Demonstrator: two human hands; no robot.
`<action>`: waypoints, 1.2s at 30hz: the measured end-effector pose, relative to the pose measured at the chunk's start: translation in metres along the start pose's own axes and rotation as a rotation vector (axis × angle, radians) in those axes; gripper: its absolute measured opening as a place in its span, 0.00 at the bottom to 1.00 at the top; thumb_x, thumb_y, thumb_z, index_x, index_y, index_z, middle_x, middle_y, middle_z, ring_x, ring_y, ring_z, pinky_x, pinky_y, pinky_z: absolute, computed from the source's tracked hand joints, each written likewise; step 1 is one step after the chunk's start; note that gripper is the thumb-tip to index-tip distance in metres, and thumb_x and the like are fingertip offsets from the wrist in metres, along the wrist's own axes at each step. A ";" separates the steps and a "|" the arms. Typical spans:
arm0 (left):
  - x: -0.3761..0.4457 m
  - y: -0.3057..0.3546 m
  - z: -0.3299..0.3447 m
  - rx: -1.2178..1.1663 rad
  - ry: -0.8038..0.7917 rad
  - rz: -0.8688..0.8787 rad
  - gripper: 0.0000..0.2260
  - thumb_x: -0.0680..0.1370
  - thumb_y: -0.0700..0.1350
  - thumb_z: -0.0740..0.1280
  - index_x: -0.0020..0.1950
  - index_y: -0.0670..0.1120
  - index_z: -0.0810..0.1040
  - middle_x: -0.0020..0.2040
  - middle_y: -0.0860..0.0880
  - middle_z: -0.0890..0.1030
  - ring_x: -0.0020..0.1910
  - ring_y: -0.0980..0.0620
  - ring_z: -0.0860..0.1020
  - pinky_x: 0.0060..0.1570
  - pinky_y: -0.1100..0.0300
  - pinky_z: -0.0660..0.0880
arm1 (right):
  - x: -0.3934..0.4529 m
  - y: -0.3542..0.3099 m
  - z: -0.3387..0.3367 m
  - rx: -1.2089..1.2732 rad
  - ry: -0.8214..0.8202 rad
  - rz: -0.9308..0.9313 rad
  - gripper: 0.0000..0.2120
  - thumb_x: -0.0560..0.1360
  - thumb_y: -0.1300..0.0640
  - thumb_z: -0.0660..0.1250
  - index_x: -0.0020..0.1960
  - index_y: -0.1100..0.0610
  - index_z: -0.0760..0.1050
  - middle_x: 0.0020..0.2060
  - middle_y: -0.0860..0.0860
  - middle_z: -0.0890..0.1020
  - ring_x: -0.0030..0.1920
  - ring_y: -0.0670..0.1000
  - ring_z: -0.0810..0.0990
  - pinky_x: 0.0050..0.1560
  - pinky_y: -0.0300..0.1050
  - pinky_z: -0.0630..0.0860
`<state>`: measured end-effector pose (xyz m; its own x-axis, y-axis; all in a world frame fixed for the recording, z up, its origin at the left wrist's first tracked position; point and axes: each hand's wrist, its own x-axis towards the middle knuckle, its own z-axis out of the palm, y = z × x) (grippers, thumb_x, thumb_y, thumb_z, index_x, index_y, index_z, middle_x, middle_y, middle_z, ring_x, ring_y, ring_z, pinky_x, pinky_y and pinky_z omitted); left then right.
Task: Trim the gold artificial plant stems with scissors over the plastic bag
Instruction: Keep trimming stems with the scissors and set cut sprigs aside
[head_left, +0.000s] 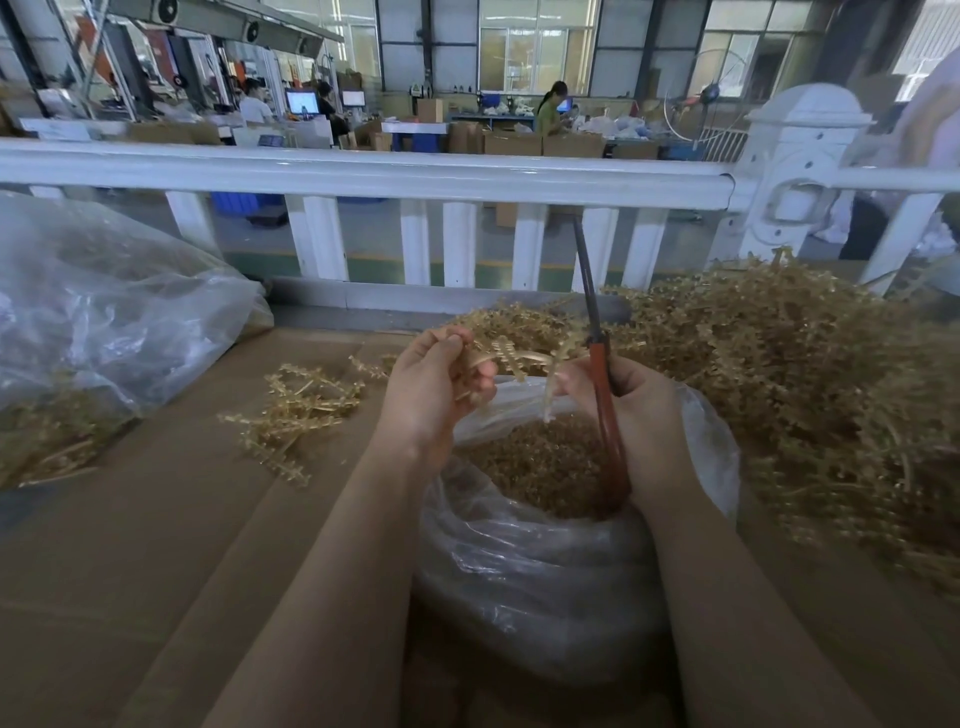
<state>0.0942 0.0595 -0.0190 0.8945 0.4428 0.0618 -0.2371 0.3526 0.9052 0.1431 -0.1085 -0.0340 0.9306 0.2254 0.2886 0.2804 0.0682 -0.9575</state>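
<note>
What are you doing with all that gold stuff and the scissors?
A person is trimming gold artificial plant stems. The left hand pinches one gold plastic sprig above an open clear plastic bag that already holds gold trimmings. The right hand grips red-handled scissors, blades pointing up, and also touches the sprig. A big heap of gold stems lies to the right, a small bunch of gold stems to the left.

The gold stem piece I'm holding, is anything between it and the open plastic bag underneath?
Nothing visible. The gold stem hangs between the left hand and right hand, directly above the plastic bag mouth. The scissors sit off to its right side.
</note>
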 end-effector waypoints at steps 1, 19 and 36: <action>0.000 0.000 0.000 0.000 -0.010 -0.015 0.07 0.85 0.39 0.56 0.54 0.42 0.73 0.30 0.47 0.79 0.29 0.53 0.77 0.34 0.59 0.76 | 0.001 0.000 -0.001 -0.006 0.007 0.007 0.02 0.73 0.56 0.76 0.43 0.51 0.84 0.38 0.47 0.87 0.41 0.44 0.85 0.44 0.35 0.78; 0.000 0.001 -0.001 -0.050 -0.114 -0.126 0.06 0.84 0.41 0.59 0.54 0.41 0.75 0.39 0.42 0.85 0.35 0.49 0.83 0.37 0.58 0.81 | -0.002 -0.004 -0.002 0.047 -0.011 -0.005 0.16 0.76 0.65 0.72 0.34 0.50 0.84 0.24 0.43 0.80 0.24 0.37 0.76 0.28 0.26 0.70; 0.006 0.022 -0.029 -0.297 0.518 0.317 0.05 0.84 0.40 0.59 0.58 0.41 0.71 0.37 0.46 0.85 0.34 0.52 0.82 0.37 0.61 0.79 | -0.002 0.001 -0.004 0.045 -0.001 -0.048 0.04 0.77 0.63 0.71 0.47 0.55 0.83 0.34 0.53 0.86 0.35 0.44 0.84 0.50 0.34 0.75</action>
<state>0.0833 0.0937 -0.0112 0.4849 0.8741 0.0285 -0.6185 0.3197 0.7178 0.1423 -0.1132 -0.0354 0.9158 0.2222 0.3344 0.3141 0.1224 -0.9415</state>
